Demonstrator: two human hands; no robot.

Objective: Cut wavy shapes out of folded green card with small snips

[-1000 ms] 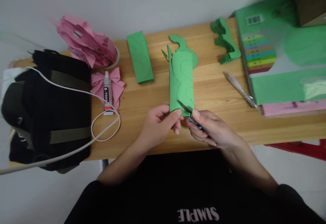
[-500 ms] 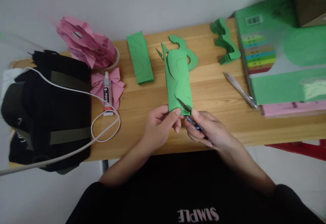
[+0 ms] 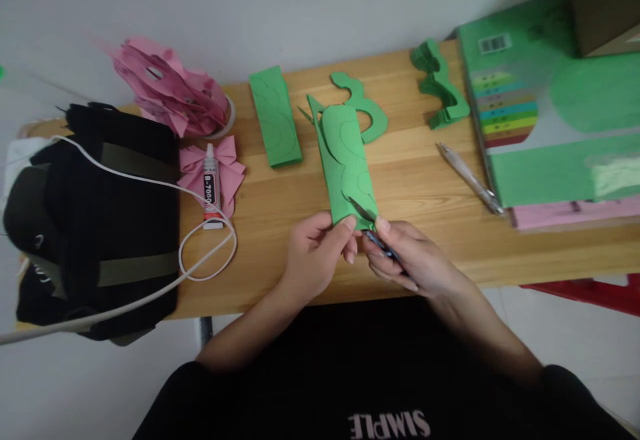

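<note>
Near the front edge of the table, my left hand (image 3: 317, 247) pinches the lower end of a folded green paper (image 3: 347, 147) between thumb and fingers. Curved outlines are drawn on this paper, and its left side is partly cut, with pointed strips standing up at the far end. My right hand (image 3: 407, 250) is closed around dark-handled scissors (image 3: 383, 243). One blade lies across the lower part of the paper, and my right thumb rests by the paper's corner. Most of the scissors' handle is hidden in my fingers.
Behind lie a folded green paper (image 3: 276, 117), a curvy green cutout (image 3: 367, 107) and a stack of cutouts (image 3: 443, 87). A pen (image 3: 470, 179) and green pack (image 3: 520, 173) are right. Left are a glue tube (image 3: 211, 187), pink paper shapes (image 3: 167, 87), black bag (image 3: 135, 227) and white cable (image 3: 207, 277).
The far end of the held green paper has swung a little to the left and down. Both hands keep nearly the same place and grip.
</note>
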